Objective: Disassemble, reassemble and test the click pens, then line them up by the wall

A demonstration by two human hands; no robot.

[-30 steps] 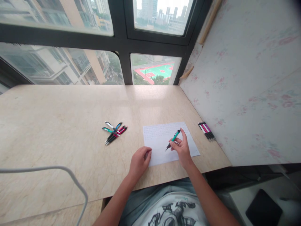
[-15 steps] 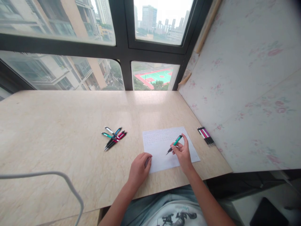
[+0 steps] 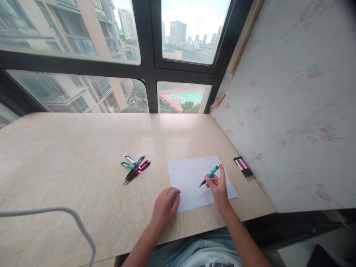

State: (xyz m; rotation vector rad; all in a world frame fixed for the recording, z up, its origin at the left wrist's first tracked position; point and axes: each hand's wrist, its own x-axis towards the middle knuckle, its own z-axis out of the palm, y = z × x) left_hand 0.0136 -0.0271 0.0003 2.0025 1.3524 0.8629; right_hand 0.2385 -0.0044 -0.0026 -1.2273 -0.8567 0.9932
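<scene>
My right hand (image 3: 218, 189) pinches a green retractable pen (image 3: 213, 172) with a dark grip. One finger is raised against the pen's top end, and the tip points down and left over the sheet of paper (image 3: 191, 191). Rows of handwriting fill the upper part of this white sheet; its lower part looks blank. At the sheet's lower left edge rests my left hand (image 3: 166, 206), closed with the fingers curled in. Whatever may be inside those fingers is hidden.
A loose pile of several pens (image 3: 135, 170) lies left of the paper. Several more pens (image 3: 244, 167) are lined up by the papered wall (image 3: 292, 122) on the right. A grey cable (image 3: 69, 211) arches over the table's (image 3: 69, 159) left front. Windows stand behind.
The view has tilted up slightly, so everything sits lower in the picture. My right hand has shifted a little rightward with the pen. My left hand keeps its place on the sheet.
</scene>
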